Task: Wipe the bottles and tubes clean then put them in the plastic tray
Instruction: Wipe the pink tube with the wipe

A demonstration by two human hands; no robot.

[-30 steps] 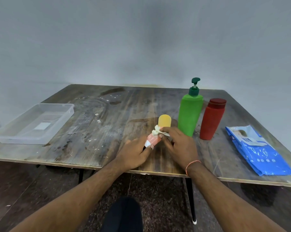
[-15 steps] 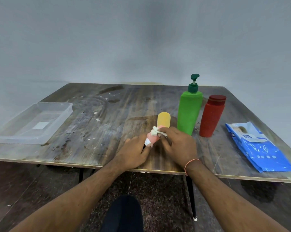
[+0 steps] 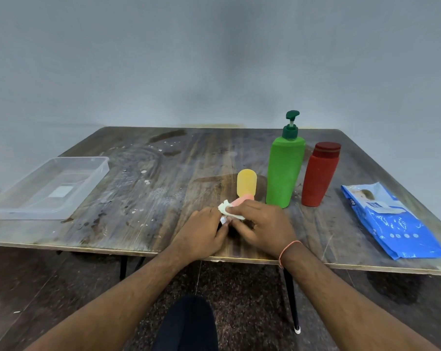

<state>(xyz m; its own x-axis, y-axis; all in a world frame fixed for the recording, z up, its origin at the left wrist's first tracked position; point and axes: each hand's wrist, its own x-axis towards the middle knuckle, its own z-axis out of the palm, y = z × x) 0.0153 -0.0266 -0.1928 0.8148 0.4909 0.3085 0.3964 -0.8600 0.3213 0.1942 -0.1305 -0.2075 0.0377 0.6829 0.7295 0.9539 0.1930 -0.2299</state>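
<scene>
Fingers of the left hand (image 3: 201, 235) curl round the lower end of the pink tube (image 3: 239, 200) with its yellow cap (image 3: 246, 183) – right hand (image 3: 262, 229) pinches a white wipe (image 3: 225, 208) against it, near the table's (image 3: 143, 198) front edge – clear plastic tray (image 3: 47, 191) well apart at left

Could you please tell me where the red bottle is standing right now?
In the head view, the red bottle stands upright on the table's right half, between the green pump bottle and the blue wipes pack.
</scene>
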